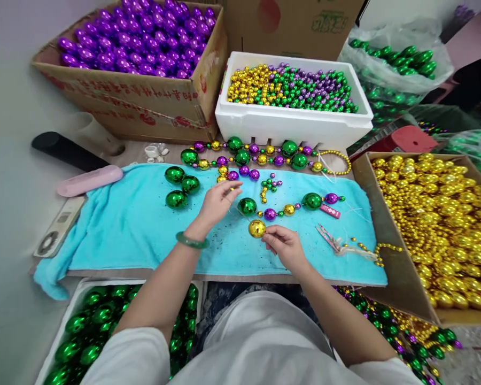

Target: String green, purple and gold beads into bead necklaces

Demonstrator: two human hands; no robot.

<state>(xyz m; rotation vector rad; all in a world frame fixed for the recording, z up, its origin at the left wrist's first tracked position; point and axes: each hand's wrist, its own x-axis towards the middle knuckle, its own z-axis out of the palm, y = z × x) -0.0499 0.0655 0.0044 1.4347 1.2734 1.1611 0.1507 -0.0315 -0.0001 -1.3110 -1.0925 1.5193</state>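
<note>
Between the thumb and fingers of my right hand (284, 246) is a large shiny gold bead (257, 229), held just above the turquoise towel (136, 230). My left hand (220, 202), a green bangle on its wrist, is pinched close to a large green bead (247, 206). A thin pale thread runs by its fingers toward the gold bead; the exact grip is hard to see. That green bead ends a strung row with a purple bead (270, 214), gold beads and another green bead (312, 200). Small loose beads (269, 184) lie behind the row.
Three green beads (177, 199) lie left; pink-handled snips (327, 238) lie right. Finished bead strands (242, 157) stretch behind. A purple-bead carton (208, 101), white foam box (292, 120) and gold-bead carton (401, 256) surround the towel. A green-bead tray (60, 334) sits below the table edge.
</note>
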